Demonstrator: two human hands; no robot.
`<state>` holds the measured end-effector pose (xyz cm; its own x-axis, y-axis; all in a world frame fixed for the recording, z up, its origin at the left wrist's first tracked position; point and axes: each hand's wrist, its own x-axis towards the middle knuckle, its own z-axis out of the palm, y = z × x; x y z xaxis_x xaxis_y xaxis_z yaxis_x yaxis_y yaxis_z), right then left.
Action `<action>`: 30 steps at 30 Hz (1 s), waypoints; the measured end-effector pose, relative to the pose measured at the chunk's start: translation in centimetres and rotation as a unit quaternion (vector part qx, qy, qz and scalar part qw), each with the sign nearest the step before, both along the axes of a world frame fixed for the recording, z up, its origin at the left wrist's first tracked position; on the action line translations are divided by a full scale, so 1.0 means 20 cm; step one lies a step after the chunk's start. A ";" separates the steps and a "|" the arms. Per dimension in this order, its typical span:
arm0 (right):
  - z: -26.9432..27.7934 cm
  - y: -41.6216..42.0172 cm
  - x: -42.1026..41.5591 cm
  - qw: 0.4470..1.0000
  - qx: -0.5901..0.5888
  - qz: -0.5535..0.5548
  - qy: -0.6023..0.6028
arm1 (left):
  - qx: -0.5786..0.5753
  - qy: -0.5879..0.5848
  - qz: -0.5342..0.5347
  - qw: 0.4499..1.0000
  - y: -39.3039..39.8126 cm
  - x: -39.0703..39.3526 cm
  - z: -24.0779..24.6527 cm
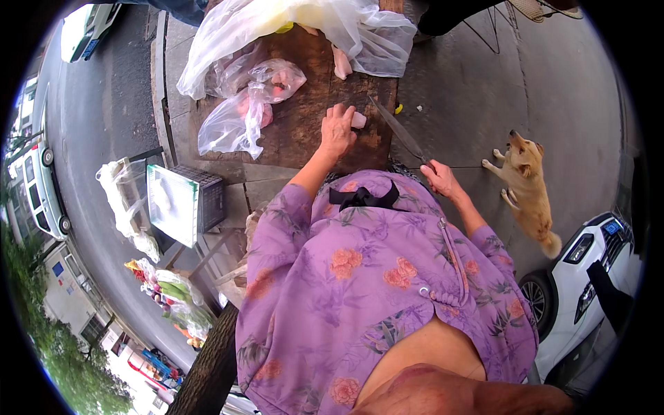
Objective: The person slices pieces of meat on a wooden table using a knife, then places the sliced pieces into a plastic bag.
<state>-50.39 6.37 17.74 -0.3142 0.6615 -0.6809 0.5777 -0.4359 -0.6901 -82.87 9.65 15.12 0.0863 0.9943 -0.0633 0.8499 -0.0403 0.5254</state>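
My left hand rests on a worn wooden chopping board. Its bent fingers hold a small piece of pale meat, which sticks out to their right. My right hand grips the handle of a long knife off the board's right edge; the blade slants up and left, its tip just apart from the meat. Farther up the board lies a longer pale meat strip, partly under a large clear plastic sheet or bag. Left of my hand, a crumpled clear bag contains pink meat.
A tan dog is on the pavement to the right, looking up towards the board. A white car stands behind it. At left are a dark plastic crate, bagged vegetables and a tree trunk. Another person's dark sleeve or leg shows at the top.
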 end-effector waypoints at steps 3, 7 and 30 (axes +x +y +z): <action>0.02 -0.01 0.03 1.000 0.003 -0.003 0.000 | -0.032 0.072 -0.046 0.996 0.09 0.06 -0.08; -0.02 -0.03 0.07 1.000 -0.006 -0.010 -0.008 | -0.037 0.117 -0.090 0.988 0.13 0.07 -0.12; 0.02 0.01 -0.11 1.000 0.003 0.018 -0.017 | -0.266 0.075 0.042 0.960 0.44 -1.08 0.03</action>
<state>-52.51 6.49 18.16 -0.3149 0.6541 -0.6877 0.6161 -0.4103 -0.6723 -104.51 18.46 15.79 -0.0426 0.8210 -0.5693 0.9061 0.2718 0.3242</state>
